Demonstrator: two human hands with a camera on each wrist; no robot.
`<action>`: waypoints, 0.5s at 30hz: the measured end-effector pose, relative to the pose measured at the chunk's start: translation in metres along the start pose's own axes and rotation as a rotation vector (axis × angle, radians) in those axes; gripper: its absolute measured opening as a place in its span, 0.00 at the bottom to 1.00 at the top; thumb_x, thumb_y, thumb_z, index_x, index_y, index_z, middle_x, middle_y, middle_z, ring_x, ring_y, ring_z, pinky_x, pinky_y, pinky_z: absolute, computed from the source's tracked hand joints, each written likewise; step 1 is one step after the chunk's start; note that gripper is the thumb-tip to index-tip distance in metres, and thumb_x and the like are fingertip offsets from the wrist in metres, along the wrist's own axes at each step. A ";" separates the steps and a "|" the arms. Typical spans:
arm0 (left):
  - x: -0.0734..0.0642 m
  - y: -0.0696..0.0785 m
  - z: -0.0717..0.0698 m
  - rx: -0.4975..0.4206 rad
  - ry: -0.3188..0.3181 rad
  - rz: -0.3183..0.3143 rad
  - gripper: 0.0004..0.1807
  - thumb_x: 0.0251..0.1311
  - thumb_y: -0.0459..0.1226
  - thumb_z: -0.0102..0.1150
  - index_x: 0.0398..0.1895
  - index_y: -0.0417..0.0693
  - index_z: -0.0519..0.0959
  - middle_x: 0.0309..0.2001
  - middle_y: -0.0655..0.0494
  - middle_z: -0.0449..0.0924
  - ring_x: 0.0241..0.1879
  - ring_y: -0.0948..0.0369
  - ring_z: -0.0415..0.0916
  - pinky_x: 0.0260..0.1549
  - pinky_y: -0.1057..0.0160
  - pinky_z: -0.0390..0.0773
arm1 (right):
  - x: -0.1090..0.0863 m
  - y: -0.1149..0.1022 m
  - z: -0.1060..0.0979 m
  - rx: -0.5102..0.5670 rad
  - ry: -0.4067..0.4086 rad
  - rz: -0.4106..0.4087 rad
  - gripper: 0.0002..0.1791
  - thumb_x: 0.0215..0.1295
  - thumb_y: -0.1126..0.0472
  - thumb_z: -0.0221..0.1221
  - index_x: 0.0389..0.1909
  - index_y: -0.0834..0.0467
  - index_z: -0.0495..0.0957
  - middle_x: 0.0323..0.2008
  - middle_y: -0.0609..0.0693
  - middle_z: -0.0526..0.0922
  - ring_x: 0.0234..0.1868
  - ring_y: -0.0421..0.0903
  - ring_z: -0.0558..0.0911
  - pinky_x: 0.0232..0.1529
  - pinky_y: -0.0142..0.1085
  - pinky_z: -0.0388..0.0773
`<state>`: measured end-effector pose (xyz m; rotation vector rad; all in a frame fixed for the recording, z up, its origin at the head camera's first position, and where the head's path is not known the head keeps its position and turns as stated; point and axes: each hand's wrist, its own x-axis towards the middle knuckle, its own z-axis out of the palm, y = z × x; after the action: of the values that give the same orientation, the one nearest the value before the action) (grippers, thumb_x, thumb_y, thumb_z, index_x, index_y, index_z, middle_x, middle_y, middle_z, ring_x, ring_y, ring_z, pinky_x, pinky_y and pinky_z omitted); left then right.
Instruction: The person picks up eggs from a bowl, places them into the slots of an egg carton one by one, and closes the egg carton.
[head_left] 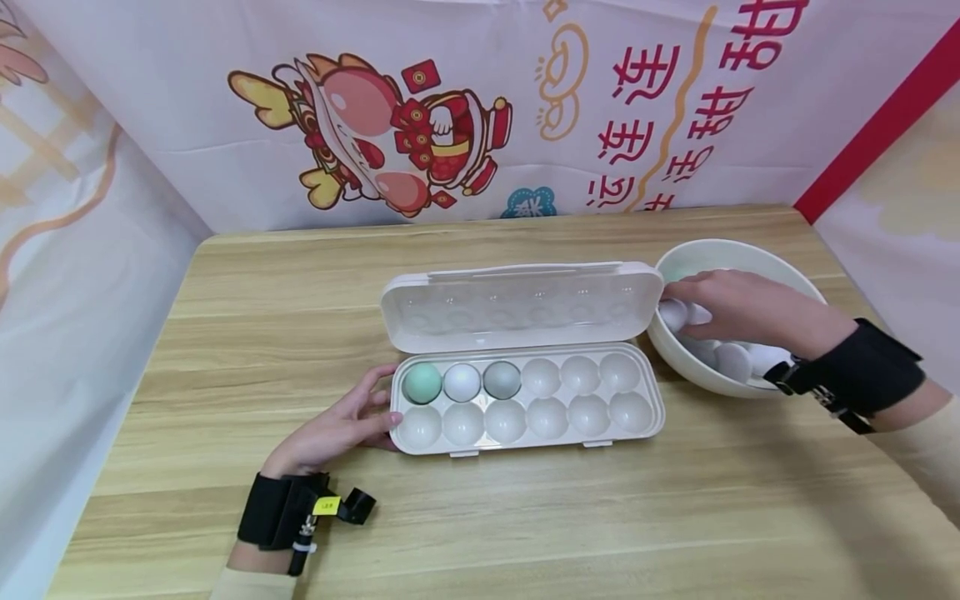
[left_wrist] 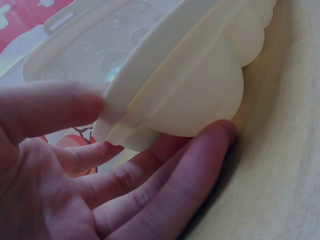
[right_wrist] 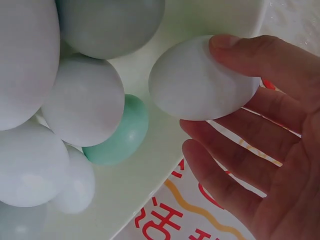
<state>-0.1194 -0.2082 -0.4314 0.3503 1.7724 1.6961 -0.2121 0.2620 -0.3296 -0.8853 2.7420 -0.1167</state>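
Note:
A white plastic egg box lies on the table with its clear lid raised at the back. In its back row, from the left, sit a green egg, a white egg and a grey egg. My left hand grips the box's left end, thumb on the rim and fingers around the side and underneath. Over the white bowl, my right hand pinches a white egg between thumb and fingers, close to the bowl's inner wall.
Several white, grey and green eggs, among them a white egg and a green egg, lie heaped in the bowl. The bowl stands against the box's right side. A printed cloth hangs behind the wooden table.

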 end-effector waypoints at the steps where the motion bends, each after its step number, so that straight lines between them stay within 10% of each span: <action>1: 0.000 0.000 0.000 0.000 0.000 -0.003 0.33 0.66 0.34 0.47 0.68 0.52 0.43 0.64 0.29 0.55 0.48 0.45 0.74 0.43 0.50 0.80 | -0.001 0.000 0.000 0.001 0.004 -0.003 0.26 0.44 0.61 0.70 0.49 0.56 0.76 0.40 0.53 0.83 0.36 0.48 0.78 0.41 0.50 0.81; 15: 0.000 0.000 -0.001 0.002 -0.019 0.024 0.32 0.67 0.33 0.46 0.68 0.48 0.42 0.64 0.26 0.54 0.48 0.45 0.74 0.43 0.49 0.80 | -0.013 -0.006 -0.005 -0.041 0.101 -0.071 0.25 0.41 0.62 0.71 0.45 0.58 0.78 0.39 0.55 0.83 0.38 0.50 0.80 0.39 0.50 0.81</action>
<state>-0.1199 -0.2087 -0.4319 0.3882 1.7628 1.7022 -0.1999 0.2650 -0.3205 -1.0152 2.8156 -0.1219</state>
